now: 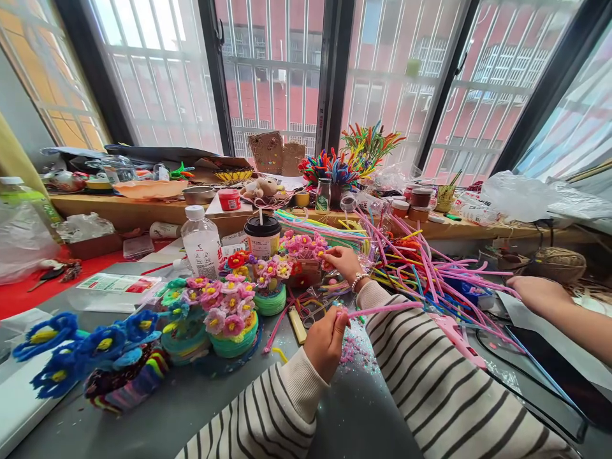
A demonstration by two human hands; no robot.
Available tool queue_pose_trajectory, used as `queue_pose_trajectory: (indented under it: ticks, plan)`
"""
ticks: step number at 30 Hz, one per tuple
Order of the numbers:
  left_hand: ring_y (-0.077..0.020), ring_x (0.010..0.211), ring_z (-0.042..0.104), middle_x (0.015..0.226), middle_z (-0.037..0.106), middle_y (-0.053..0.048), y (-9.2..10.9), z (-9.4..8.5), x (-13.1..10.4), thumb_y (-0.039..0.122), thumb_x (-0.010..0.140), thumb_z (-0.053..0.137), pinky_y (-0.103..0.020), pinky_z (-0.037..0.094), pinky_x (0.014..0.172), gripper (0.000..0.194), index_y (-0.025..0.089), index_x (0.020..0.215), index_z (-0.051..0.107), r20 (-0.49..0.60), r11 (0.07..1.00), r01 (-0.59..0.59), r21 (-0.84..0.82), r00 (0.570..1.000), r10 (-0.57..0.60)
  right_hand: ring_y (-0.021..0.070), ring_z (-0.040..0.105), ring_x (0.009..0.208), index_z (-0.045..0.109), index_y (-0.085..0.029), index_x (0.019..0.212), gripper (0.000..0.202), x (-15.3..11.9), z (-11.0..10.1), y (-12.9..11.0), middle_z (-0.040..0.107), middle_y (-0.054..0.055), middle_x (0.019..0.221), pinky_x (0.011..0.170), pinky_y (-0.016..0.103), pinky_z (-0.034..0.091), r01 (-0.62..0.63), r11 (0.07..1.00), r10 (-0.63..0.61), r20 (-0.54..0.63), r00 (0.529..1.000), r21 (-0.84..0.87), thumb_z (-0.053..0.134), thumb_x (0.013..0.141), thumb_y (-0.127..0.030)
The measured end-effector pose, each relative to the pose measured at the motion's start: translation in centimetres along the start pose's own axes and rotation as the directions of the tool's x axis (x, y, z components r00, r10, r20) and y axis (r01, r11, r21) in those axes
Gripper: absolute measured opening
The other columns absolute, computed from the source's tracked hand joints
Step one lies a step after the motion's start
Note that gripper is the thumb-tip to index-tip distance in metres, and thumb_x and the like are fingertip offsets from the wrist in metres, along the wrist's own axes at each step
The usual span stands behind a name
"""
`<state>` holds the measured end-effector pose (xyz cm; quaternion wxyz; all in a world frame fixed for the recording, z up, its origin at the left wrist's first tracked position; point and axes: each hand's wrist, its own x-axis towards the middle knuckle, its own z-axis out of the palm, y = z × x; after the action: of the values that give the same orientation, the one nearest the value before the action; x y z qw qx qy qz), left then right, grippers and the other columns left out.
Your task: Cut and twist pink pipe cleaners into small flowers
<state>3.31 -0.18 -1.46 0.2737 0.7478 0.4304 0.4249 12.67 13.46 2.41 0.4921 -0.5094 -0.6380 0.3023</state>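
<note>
The left hand (326, 341) is closed in a loose fist, its fingers (340, 319) pinching one end of a long pink fuzzy pipe cleaner (385, 309). The pipe cleaner is thin, soft-napped and pale pink; it runs almost level from the fist to the right, passing over the striped right sleeve (430, 370), slightly bowed along its length. It hangs in the air above the grey worktop (354, 414), over a scatter of pink fluff clippings (354, 350).

The right hand (342, 261) reaches forward, a bead bracelet at its wrist, and its fingers close on the cluster of small pink pipe-cleaner flowers with yellow centres (302, 245) standing behind the other bouquets; what exactly they pinch there I cannot tell.

To the left of the hands stand a pot of pink-and-white pipe-cleaner blossoms on a green coiled base (229, 319) and a group of blue pipe-cleaner flowers (90, 350). A brown paper cup with a black lid and straw (262, 234) and a clear plastic bottle with a white cap (201, 241) stand behind them. A loose heap of pink and multicoloured pipe cleaners (430, 268) lies to the right, near another person's hand (535, 292) resting on the worktop.
</note>
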Motion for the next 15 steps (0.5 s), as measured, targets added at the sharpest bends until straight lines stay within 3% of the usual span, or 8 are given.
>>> queue_pose_trajectory:
  ticks: [7,15]
  plan:
    - [-0.01,0.048,0.039,0.053,0.037,0.003,0.1,0.0,0.0,0.032,0.083,0.023,-0.022,0.029,0.049,0.029,0.018,0.069,0.044,0.0,1.0,-0.003,0.017,1.0,0.003,0.0136,0.058,0.049,0.059,-0.014,0.06,0.014,-0.5,-0.4,0.2,0.061,0.002,0.052,0.05,0.025,0.047,0.089,0.996,-0.09,-0.021,0.996,-0.026,0.055,0.064,-0.027]
    - [-0.0103,0.049,0.04,0.053,0.039,0.003,0.1,-0.1,0.0,0.033,0.083,0.022,-0.021,0.03,0.05,0.03,0.018,0.068,0.044,-0.023,1.0,0.0,-0.005,1.0,0.0,0.0148,0.056,0.072,0.061,-0.016,0.073,0.02,-1.6,-1.5,-2.0,0.062,0.005,0.077,0.067,0.027,0.045,0.261,0.963,-0.269,-0.211,0.94,-0.063,0.052,0.067,-0.034]
